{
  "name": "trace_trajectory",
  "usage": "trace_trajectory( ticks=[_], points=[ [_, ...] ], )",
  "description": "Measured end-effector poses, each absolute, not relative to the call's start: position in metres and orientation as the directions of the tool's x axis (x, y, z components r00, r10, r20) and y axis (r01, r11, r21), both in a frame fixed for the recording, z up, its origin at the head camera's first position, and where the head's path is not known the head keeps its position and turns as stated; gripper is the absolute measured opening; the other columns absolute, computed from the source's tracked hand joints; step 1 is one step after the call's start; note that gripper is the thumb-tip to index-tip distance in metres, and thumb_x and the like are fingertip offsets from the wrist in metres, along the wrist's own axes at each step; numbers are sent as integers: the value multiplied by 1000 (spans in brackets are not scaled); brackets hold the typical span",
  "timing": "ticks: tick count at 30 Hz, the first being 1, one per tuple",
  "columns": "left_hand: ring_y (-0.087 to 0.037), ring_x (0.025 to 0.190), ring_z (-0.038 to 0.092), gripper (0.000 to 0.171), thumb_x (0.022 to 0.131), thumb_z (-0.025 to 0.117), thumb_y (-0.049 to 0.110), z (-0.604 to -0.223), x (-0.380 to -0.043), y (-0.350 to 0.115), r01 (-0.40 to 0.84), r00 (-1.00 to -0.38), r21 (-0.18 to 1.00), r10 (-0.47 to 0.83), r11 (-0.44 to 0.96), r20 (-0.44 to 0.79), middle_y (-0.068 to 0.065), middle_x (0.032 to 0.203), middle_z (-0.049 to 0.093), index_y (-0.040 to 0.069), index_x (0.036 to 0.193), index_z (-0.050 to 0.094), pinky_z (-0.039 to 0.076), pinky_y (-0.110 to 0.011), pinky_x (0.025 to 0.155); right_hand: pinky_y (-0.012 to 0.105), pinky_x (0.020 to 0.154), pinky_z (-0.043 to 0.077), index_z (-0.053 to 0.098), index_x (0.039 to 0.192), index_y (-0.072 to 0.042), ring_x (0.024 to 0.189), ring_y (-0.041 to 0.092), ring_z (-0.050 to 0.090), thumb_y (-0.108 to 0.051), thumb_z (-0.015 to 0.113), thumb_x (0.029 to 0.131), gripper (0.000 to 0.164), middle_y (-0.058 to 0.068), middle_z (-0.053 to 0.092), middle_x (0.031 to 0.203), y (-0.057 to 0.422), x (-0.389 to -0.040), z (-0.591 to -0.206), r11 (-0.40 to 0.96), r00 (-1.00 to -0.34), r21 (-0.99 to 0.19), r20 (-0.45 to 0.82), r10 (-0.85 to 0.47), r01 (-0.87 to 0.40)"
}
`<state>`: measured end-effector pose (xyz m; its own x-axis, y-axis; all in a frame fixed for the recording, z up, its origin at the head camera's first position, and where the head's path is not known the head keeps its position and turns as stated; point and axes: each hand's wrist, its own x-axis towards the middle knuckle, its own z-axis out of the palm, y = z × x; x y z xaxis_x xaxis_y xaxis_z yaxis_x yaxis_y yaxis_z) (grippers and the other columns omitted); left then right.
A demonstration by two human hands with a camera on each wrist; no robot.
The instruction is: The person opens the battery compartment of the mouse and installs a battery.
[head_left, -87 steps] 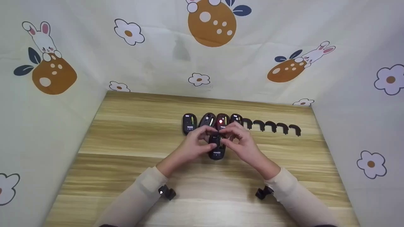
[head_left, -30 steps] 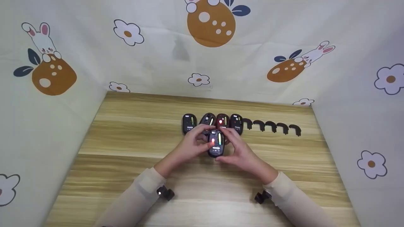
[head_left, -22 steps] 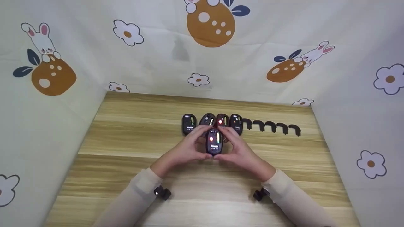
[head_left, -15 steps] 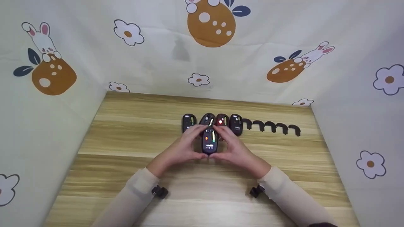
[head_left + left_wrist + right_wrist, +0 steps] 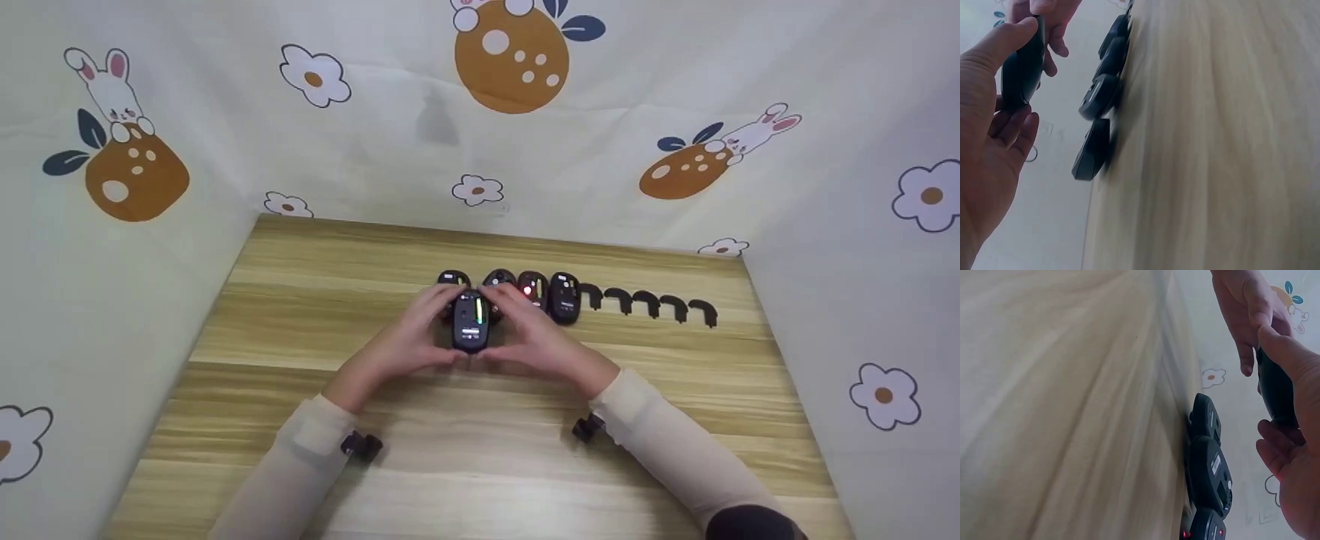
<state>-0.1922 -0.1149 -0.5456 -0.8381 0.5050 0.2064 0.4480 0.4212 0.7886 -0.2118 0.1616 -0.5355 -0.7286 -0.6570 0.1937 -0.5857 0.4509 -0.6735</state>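
A dark computer mouse (image 5: 470, 322) is held underside up between both hands, raised off the table. A battery with a greenish-yellow side shows in its uncovered slot. My left hand (image 5: 405, 335) grips it from the left, thumb at the near end and fingers at the far end. From the right, my right hand (image 5: 534, 337) grips it in the same way. In the left wrist view the mouse (image 5: 1023, 70) is seen edge-on between thumb and fingertips. The right wrist view shows the mouse (image 5: 1278, 391) clear of the tabletop.
Behind the hands lie a black mouse (image 5: 453, 278), partly hidden, a dark mouse (image 5: 499, 278), a reddish mouse (image 5: 533, 286) with a red light, and another black mouse (image 5: 565, 298). Several curved black covers (image 5: 646, 303) line up to the right. Printed cloth walls (image 5: 375, 135) surround the wooden table (image 5: 300, 300).
The right fingers have left the battery slot, where a battery now shows. Both hands have carried the mouse left, in front of the leftmost mouse. Its red light came on, then went from view.
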Motion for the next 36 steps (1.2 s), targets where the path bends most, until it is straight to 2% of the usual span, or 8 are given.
trace_trajectory(
  ticks=[5, 9, 13, 17, 22, 29, 36],
  points=[
    [-36, 149, 50, 104, 82, 97, 7, -543, -197, -127, 435, -850, 800, 482, 413, 213, -18, 170, 42, 7, 170, 40, 41, -53, 126, 43, 125, 43, 42, 169, -6, 146, 25, 53, -27, 97, 86, 102, 7, 53, 160, 148, -226, -535, 455, -716, -647, 211, -665, -613],
    [-38, 150, 49, 102, 84, 95, 6, -540, -201, -137, 388, -871, 822, 457, 417, 180, -16, 171, 42, 11, 171, 41, 40, -56, 127, 39, 125, 42, 45, 167, -8, 147, 23, 52, -29, 98, 83, 101, 6, 55, 159, 135, -234, -535, 464, -716, -621, 238, -656, -632],
    [-40, 153, 46, 102, 85, 95, 8, -539, -205, -147, 338, -894, 832, 426, 440, 138, -15, 173, 40, 13, 171, 41, 38, -61, 126, 41, 127, 41, 47, 166, -7, 149, 26, 51, -30, 99, 83, 101, 10, 56, 160, 123, -242, -535, 477, -711, -589, 258, -655, -653],
    [-41, 154, 46, 101, 85, 95, 8, -541, -211, -157, 324, -907, 817, 403, 477, 124, -14, 173, 41, 12, 170, 42, 39, -61, 126, 44, 128, 40, 47, 165, -5, 149, 29, 51, -33, 98, 84, 99, 12, 57, 160, 111, -249, -536, 487, -702, -565, 254, -666, -667],
    [-42, 155, 44, 100, 85, 95, 8, -544, -218, -168, 307, -916, 808, 387, 503, 107, -15, 172, 41, 11, 170, 42, 38, -61, 127, 44, 128, 38, 48, 165, -5, 149, 28, 50, -37, 97, 86, 99, 10, 57, 160, 98, -259, -541, 498, -709, -574, 223, -669, -651],
    [-42, 160, 35, 100, 87, 93, 11, -548, -223, -179, 229, -936, 814, 352, 533, 33, -14, 176, 36, 17, 172, 40, 32, -64, 129, 43, 130, 34, 48, 166, -9, 151, 26, 48, -43, 97, 85, 101, 6, 57, 162, 82, -269, -549, 535, -735, -579, 175, -655, -615],
    [-42, 159, 38, 100, 87, 93, 10, -553, -229, -186, 220, -935, 817, 355, 532, 21, -15, 175, 38, 15, 171, 40, 31, -64, 130, 44, 130, 35, 48, 166, -8, 150, 24, 48, -50, 96, 84, 103, 4, 58, 161, 73, -275, -553, 555, -737, -564, 149, -659, -611]
  ],
)
